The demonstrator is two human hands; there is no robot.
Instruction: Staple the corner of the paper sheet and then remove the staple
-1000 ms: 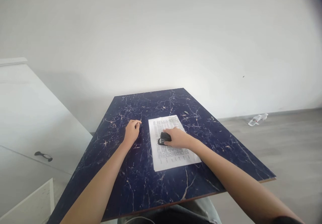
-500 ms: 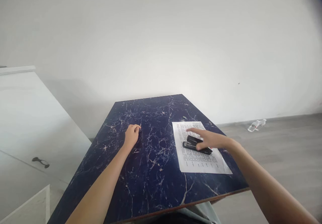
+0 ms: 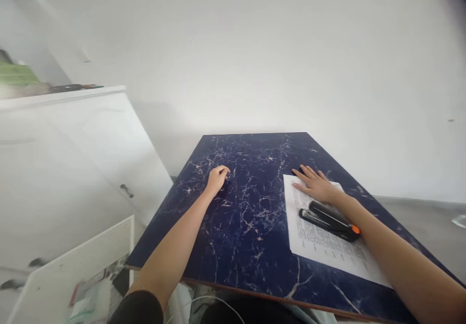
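Note:
My left hand (image 3: 217,178) rests on the dark blue marbled table (image 3: 251,246), its fingers curled together; whatever they hold, if anything, is too small or hidden to make out. On the right side, my right hand (image 3: 316,184) lies with fingers spread over the top edge of a printed sheet of paper (image 3: 304,239). A black stapler (image 3: 329,221) with an orange spot at its end lies on the sheet, just below that hand and beside the wrist. Part of the sheet is hidden under my right forearm.
A white cabinet (image 3: 73,154) stands left of the table, with green and dark items on top. Below it a drawer (image 3: 69,261) stands pulled out, with papers and small things inside. The table's far edge is near a pale wall (image 3: 255,61).
My right hand has moved from above the stapler to the sheet's top edge and spread flat. The view has swung left, showing more of the cabinet and drawer. My left hand stays curled.

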